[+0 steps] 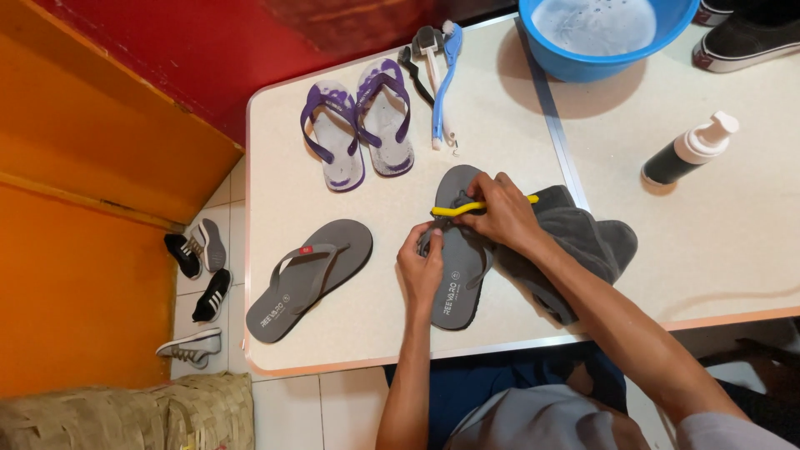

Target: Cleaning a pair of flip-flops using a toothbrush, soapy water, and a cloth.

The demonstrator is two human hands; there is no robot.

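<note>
Pinning gray sandal point(457, 275) flat with left hand point(421, 267), scrubbing its strap, right hand point(498, 212) gripping yellow brush point(467, 207).

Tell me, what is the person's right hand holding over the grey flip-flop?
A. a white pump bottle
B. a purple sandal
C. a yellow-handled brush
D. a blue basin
C: the right hand grips a yellow-handled brush across the grey flip-flop, while the left hand pinches its strap.
</note>
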